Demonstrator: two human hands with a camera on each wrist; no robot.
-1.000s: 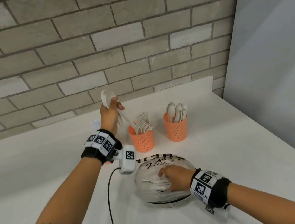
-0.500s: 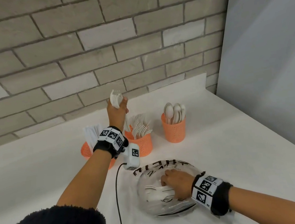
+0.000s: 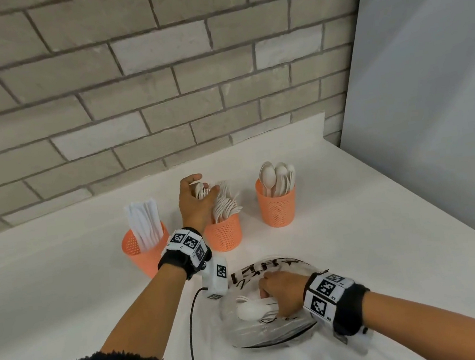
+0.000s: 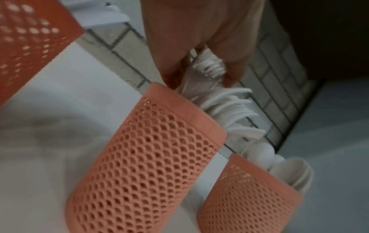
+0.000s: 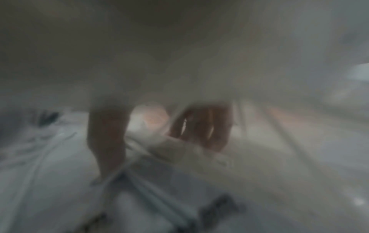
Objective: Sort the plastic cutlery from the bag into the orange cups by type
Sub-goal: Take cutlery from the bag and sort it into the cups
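Three orange mesh cups stand in a row: the knife cup (image 3: 137,250), the fork cup (image 3: 226,236) and the spoon cup (image 3: 278,207). My left hand (image 3: 204,186) pinches a small bundle of white forks (image 4: 211,69) by their heads, with the handles down inside the fork cup (image 4: 149,157). My right hand (image 3: 281,293) is inside the clear printed bag (image 3: 277,332), its fingers curled over white cutlery. A spoon bowl (image 3: 250,311) sticks out to the left of that hand. The right wrist view is blurred; thumb (image 5: 107,134) and fingers (image 5: 199,126) straddle white pieces.
A brick wall (image 3: 160,85) closes the back of the white table (image 3: 65,288), and a grey panel (image 3: 428,99) stands at the right. A black cable (image 3: 191,333) runs from the left wrist camera toward me, between the arms.
My left hand has come down from head height and lowered the forks into the middle cup. The right hand has stayed in the bag.
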